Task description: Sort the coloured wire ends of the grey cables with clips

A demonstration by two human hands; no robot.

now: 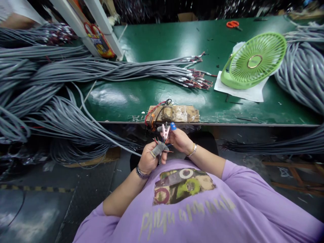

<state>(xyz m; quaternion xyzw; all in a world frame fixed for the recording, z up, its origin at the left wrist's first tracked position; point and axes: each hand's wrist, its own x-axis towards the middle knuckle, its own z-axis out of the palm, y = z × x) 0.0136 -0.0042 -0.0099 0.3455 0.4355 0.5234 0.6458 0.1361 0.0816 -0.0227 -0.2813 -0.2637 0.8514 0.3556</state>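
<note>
My left hand (149,158), its thumb covered in grey, is closed round the end of a grey cable (131,151). Thin coloured wires (156,139) fan out from that end. My right hand (180,140) is closed just beside it, a blue cover (173,126) on one fingertip. A small pink V-shaped clip (165,131) shows at the right fingertips; whether they grip it or a wire is hidden. Just beyond the hands, a wooden block (186,114) with red and black leads (154,108) lies at the bench edge.
Bundles of grey cable (108,69) lie across the green bench (157,40) and hang over its left front edge. A green fan (253,62) stands on white paper (240,92). Orange-handled scissors (233,24) lie behind it. Coiled cable (301,74) fills the right side. A person's arm (17,21) shows top left.
</note>
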